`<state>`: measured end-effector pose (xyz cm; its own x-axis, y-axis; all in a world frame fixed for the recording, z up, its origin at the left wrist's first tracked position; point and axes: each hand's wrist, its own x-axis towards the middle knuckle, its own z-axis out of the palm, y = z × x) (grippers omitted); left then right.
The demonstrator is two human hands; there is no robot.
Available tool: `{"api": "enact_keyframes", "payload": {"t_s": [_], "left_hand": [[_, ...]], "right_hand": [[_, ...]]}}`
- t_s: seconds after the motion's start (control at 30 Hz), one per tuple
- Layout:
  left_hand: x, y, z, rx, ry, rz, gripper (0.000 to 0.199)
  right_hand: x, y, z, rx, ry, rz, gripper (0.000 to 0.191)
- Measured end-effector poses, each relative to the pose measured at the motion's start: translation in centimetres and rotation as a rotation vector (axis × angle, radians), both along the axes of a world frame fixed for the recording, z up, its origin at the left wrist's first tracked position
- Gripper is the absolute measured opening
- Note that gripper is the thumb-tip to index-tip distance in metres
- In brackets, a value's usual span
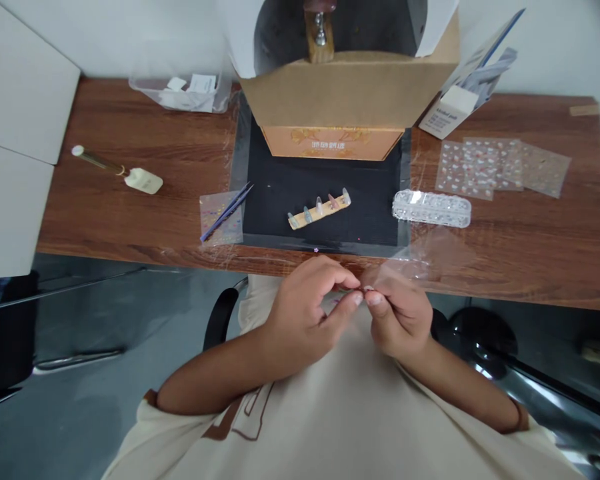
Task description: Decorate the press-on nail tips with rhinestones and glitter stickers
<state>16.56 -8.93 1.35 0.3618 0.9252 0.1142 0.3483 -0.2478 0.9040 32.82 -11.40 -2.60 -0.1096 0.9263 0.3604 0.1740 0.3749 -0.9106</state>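
Just off the table's front edge, my left hand [313,310] and my right hand [403,310] meet fingertip to fingertip in a pinch. Between them shows a tiny object [367,289], too small to name; a clear plastic sheet [405,267] seems to rise behind the right fingers. Beyond the hands, a tan strip [320,212] bearing several false nails lies on a black mat [275,187]. A small flower-shaped piece [316,250] rests near the mat's front edge. Blue tweezers [226,212] lie across a sticker sheet [220,230] at the mat's left.
A cardboard box [350,93] stands at the back of the mat. On the right are a clear case [431,209], nail sticker sheets [475,163] and an alcohol pad box [447,113]. Leftward sit a clear bin [180,97] and a tagged stick [143,180].
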Motion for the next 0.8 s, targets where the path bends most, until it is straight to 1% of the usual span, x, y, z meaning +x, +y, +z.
{"api": "enact_keyframes", "payload": {"t_s": [0.1,0.33,0.43,0.7,0.8], "left_hand": [[-0.1,0.1,0.0,-0.004,-0.014,-0.004,0.004],[0.0,0.3,0.8,-0.208,0.069,-0.107,0.008],[0.0,0.4,1.1,-0.259,0.098,-0.132,0.008],[-0.1,0.3,0.8,-0.245,0.15,-0.2,0.006],[-0.2,0.5,0.9,-0.248,0.176,-0.244,0.008]], "right_hand": [[-0.2,0.0,-0.3,0.003,0.038,0.002,0.013],[0.0,0.1,0.2,-0.049,-0.03,0.016,0.015],[0.1,0.2,0.4,-0.053,-0.033,0.034,0.016],[0.0,0.5,0.8,-0.04,-0.126,0.04,0.018],[0.1,0.7,1.0,-0.043,-0.13,0.075,0.019]]}}
